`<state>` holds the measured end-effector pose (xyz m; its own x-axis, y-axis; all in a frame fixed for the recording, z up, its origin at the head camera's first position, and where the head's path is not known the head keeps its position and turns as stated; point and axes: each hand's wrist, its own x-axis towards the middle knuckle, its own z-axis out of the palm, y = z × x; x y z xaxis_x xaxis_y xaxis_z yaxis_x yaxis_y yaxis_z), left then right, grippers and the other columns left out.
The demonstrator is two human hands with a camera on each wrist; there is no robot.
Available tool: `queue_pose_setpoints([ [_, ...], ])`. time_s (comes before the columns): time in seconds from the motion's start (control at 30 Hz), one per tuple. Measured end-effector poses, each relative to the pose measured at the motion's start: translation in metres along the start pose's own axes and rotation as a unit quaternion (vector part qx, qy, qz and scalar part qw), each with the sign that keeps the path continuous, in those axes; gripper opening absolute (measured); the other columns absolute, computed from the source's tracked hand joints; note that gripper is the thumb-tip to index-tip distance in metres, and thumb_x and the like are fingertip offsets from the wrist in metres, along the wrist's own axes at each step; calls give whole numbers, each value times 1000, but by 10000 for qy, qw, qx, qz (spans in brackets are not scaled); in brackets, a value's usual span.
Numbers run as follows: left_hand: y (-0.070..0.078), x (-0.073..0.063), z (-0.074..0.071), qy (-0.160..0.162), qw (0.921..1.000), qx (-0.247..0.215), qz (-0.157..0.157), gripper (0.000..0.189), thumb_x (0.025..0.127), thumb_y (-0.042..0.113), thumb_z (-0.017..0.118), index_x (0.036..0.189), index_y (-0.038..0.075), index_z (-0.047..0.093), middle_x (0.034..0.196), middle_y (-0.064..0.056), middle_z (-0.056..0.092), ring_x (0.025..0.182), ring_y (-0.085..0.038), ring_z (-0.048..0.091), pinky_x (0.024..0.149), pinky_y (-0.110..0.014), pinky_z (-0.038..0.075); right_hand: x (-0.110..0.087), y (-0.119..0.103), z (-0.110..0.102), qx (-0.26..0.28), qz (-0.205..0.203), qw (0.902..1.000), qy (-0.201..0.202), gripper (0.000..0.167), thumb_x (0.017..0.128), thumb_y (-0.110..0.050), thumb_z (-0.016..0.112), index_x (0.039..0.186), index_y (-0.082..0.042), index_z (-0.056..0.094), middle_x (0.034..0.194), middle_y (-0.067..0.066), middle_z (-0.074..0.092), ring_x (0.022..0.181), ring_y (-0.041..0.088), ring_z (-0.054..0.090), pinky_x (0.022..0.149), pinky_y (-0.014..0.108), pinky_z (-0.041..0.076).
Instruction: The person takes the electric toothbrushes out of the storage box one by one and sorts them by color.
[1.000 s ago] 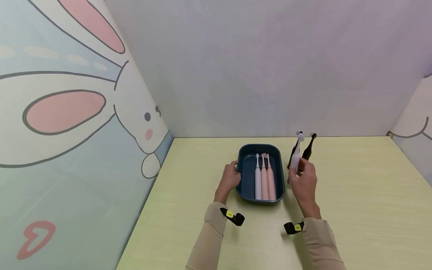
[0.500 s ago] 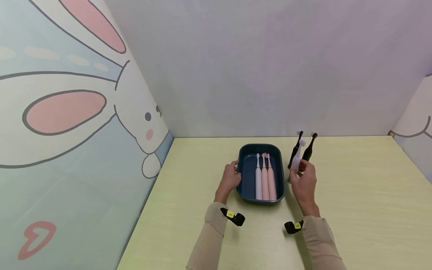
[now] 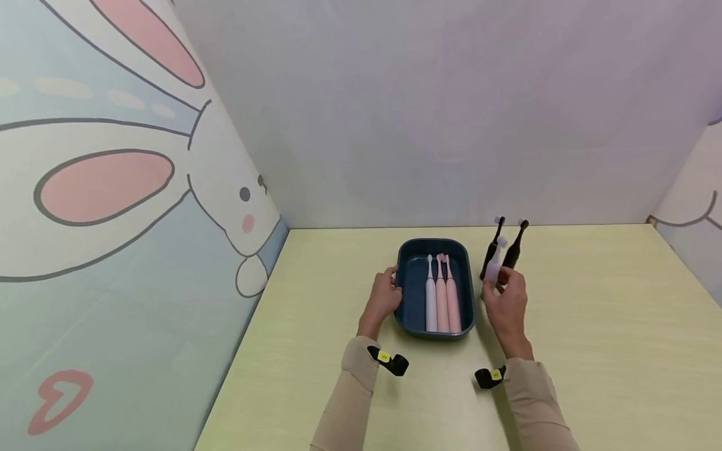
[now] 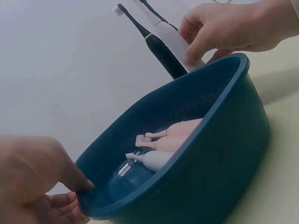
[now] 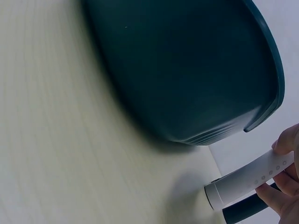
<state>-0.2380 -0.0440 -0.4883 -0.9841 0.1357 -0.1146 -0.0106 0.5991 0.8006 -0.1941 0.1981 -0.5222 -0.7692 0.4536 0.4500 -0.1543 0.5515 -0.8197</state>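
Note:
My right hand (image 3: 509, 307) pinches a white electric toothbrush (image 3: 494, 266) by its handle, brush head up, just right of a dark blue bin (image 3: 435, 336). In the right wrist view the base of the white toothbrush (image 4: 174, 42) (image 5: 233, 187) hangs close to the table. My left hand (image 3: 385, 295) grips the bin's left rim, thumb on the inner side. Inside the bin lie a white electric toothbrush (image 3: 431, 304) and two pink ones, a left pink toothbrush (image 3: 442, 304) and a right pink toothbrush (image 3: 454, 304), side by side.
Two black electric toothbrushes stand upright behind my right hand: a left black toothbrush (image 3: 489, 255) and a right black toothbrush (image 3: 513, 253). The pale yellow table (image 3: 609, 326) meets a plain wall (image 3: 451, 125) at the back. A rabbit-patterned wall (image 3: 113, 263) borders the left side.
The white toothbrush in my right hand has come down a little, its head now lower against the black ones. My left hand and the bin stay put.

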Motion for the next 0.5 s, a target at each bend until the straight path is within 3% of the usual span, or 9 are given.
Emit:
queue_pose_setpoints([
  [0.5,-1,1,0,-8,10000,2,82,51,91,-1,49,142,4,44,102,-12,48,78,-17,45,71,-29,39,-3,3,-1,-51,-13,9999,-116,33,86,1,62,116,11,50,106,26,50,97,34,55,82,52,51],
])
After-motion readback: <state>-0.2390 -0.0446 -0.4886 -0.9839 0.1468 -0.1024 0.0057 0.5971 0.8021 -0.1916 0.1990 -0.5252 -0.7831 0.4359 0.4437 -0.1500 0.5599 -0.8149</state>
